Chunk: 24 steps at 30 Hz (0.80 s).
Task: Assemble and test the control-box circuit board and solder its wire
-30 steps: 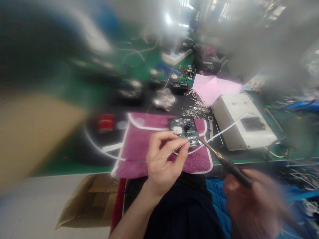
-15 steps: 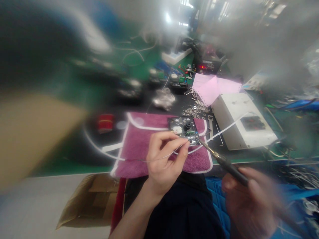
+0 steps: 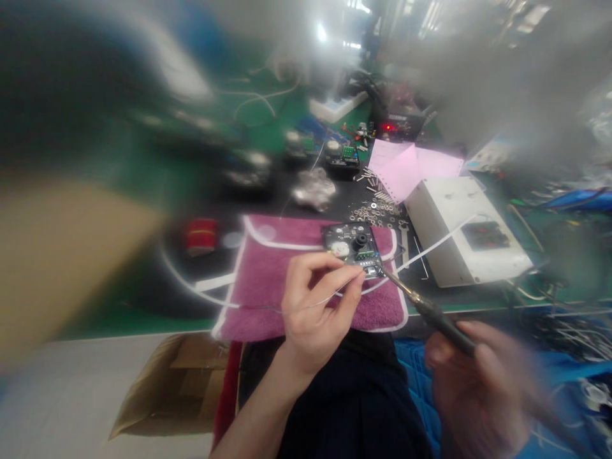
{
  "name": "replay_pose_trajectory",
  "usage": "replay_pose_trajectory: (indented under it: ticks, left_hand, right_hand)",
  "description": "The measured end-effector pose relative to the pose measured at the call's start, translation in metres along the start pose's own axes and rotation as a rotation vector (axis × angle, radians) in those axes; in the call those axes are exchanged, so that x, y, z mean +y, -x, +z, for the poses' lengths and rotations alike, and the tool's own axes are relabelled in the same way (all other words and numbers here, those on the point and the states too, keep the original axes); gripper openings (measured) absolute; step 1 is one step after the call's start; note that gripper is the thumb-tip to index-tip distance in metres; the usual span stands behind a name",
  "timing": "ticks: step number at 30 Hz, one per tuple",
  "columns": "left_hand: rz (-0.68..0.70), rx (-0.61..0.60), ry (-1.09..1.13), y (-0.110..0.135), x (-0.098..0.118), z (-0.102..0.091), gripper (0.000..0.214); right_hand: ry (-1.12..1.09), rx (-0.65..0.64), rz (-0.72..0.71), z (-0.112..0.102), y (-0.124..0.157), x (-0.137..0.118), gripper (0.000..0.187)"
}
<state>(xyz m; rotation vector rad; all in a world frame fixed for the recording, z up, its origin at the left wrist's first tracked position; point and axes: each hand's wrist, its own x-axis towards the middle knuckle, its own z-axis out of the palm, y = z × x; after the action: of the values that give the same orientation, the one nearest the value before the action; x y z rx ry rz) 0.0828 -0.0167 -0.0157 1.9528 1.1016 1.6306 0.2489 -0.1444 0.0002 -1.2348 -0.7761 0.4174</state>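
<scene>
A black circuit board (image 3: 350, 238) with a round dark part and a white part lies on a folded purple towel (image 3: 268, 274). My left hand (image 3: 321, 306) is closed in a pinch on a thin solder wire (image 3: 261, 308), close to the board's near edge. In my right hand (image 3: 482, 389), which is blurred, a soldering iron (image 3: 433, 313) is gripped by its dark handle. Its tip reaches the board's near right corner, just right of my left fingertips. Whether tip and wire touch cannot be made out. A white cable (image 3: 425, 254) crosses the towel beside the board.
Right of the towel stands a white box (image 3: 461, 236), with a small wrench (image 3: 404, 245) beside it. Washers (image 3: 377, 212) and pins, pink papers (image 3: 401, 169), crumpled foil (image 3: 314, 190) and more boards (image 3: 342, 156) lie behind. At left is a red spool (image 3: 201, 236); a cardboard box (image 3: 176, 389) sits below.
Almost nothing differs. Both hands, the board and the soldering iron keep practically the same places, with only a very slight shift of the view.
</scene>
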Motion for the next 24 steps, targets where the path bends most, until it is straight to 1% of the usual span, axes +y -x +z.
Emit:
replay_pose_trajectory:
  ticks: [4,8,11,17,24]
  left_hand:
    - [0.0,-0.003,-0.004,-0.0003,0.0001,0.0002,0.028]
    - [0.0,0.004,-0.016,-0.0007,0.0006,0.0004,0.026]
    - [-0.002,0.005,-0.014,-0.0004,0.0008,0.0001,0.026]
    - [-0.004,0.002,-0.02,0.0003,0.0012,-0.0002,0.027]
    - [-0.013,-0.005,-0.01,0.0,0.0004,-0.0006,0.026]
  right_hand:
    - [-0.03,-0.011,0.022,-0.0008,0.0006,0.0016,0.025]
    - [-0.029,-0.002,-0.006,0.0009,-0.0001,0.0013,0.022]
    - [-0.026,0.009,0.013,0.0026,-0.0007,0.0001,0.021]
    - [-0.032,-0.009,0.044,0.0028,-0.0005,0.0008,0.022]
    - [-0.021,-0.006,0.05,0.0028,-0.0003,0.0002,0.022]
